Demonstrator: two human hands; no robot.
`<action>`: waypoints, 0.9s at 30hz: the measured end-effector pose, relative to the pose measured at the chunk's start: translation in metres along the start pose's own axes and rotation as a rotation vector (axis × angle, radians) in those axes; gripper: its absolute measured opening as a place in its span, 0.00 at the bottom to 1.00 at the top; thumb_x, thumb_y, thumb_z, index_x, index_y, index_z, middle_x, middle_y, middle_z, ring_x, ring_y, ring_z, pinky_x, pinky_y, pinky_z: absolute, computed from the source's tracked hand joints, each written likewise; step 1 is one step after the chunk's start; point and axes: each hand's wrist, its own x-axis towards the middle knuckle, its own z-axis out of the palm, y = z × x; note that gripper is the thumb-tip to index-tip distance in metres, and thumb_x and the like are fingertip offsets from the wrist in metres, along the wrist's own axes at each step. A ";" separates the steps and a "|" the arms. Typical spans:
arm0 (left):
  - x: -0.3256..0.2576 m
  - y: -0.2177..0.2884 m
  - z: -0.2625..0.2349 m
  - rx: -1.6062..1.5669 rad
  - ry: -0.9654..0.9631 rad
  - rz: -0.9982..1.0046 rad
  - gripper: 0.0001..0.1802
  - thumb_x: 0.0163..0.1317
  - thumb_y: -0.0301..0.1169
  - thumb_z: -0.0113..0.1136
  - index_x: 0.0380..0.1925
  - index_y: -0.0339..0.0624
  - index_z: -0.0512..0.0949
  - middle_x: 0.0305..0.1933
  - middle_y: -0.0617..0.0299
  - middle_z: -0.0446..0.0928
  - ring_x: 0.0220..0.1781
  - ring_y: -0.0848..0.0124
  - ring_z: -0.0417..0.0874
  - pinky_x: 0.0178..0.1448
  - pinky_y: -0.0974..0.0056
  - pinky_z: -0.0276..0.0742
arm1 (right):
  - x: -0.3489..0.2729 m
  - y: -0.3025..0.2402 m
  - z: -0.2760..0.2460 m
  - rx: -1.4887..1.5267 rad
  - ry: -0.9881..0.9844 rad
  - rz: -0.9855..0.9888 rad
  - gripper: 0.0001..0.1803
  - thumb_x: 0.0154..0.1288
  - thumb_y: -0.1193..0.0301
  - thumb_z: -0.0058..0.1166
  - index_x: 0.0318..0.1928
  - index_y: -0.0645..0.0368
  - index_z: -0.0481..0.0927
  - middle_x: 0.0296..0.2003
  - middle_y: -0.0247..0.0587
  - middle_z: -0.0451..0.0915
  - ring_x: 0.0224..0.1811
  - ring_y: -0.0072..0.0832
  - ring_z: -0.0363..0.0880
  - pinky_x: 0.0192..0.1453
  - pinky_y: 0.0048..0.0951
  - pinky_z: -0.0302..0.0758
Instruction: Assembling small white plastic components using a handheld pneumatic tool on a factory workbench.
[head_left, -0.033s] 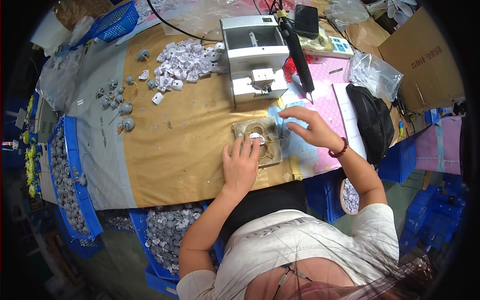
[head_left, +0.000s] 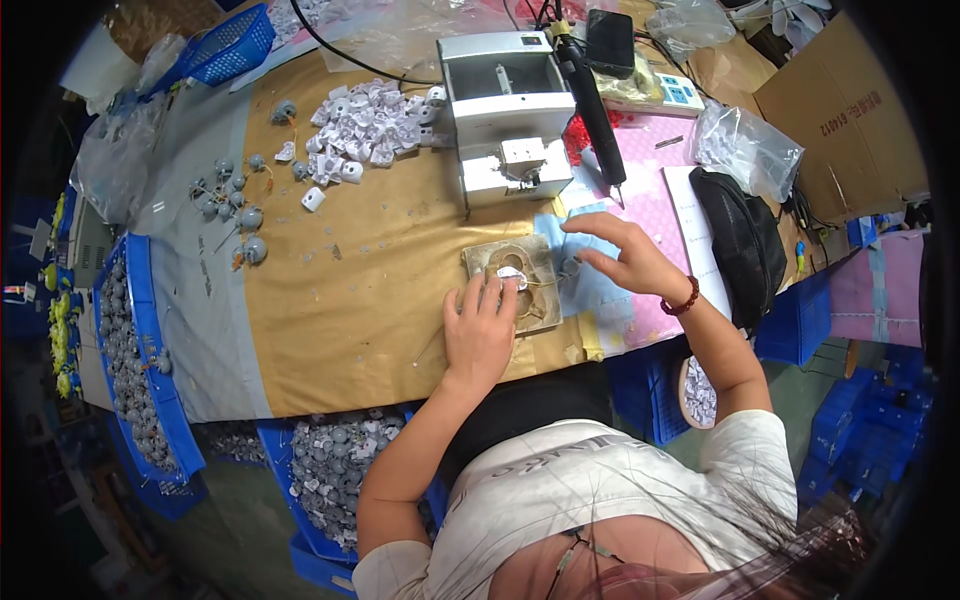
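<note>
A square metal fixture block (head_left: 541,257) with rounded hollows lies near the table's front edge. A small white plastic piece (head_left: 511,273) sits on it, with a thin wire by its right side. My left hand (head_left: 480,330) rests over the block's left part, fingers stretched forward and slightly apart. Its index fingertip touches or nearly touches the white piece; whether it presses down I cannot tell. To the right of the block, my right hand (head_left: 632,262) hovers with thumb and index finger apart and nothing visible between them. Its other fingers are partly hidden.
A grey-white machine (head_left: 510,110) stands beyond the block, beside a black electric screwdriver (head_left: 592,105). White plastic parts (head_left: 370,125) form a heap at far left, near several grey balls (head_left: 228,190). At right lie a black pouch (head_left: 740,245) and a clear bag (head_left: 750,150).
</note>
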 end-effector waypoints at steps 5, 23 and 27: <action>0.004 -0.004 0.005 -0.062 -0.008 0.001 0.23 0.55 0.27 0.63 0.53 0.41 0.79 0.53 0.57 0.77 0.64 0.58 0.74 0.64 0.49 0.68 | -0.020 0.017 0.025 -0.159 -0.059 -0.081 0.23 0.55 0.79 0.65 0.53 0.59 0.75 0.50 0.49 0.79 0.56 0.48 0.78 0.60 0.43 0.75; 0.006 -0.013 -0.001 -0.204 -0.017 -0.004 0.17 0.52 0.24 0.64 0.44 0.43 0.83 0.53 0.55 0.79 0.64 0.56 0.77 0.61 0.52 0.73 | 0.037 0.013 0.062 0.619 -0.141 0.277 0.23 0.60 0.73 0.71 0.54 0.60 0.78 0.38 0.38 0.83 0.39 0.24 0.83 0.44 0.28 0.80; 0.007 -0.014 -0.002 -0.219 0.005 -0.014 0.15 0.53 0.24 0.64 0.43 0.43 0.83 0.52 0.55 0.80 0.63 0.55 0.78 0.60 0.52 0.74 | 0.042 0.000 0.061 -0.011 -0.070 0.047 0.24 0.58 0.64 0.73 0.51 0.61 0.80 0.36 0.43 0.81 0.39 0.36 0.81 0.46 0.33 0.78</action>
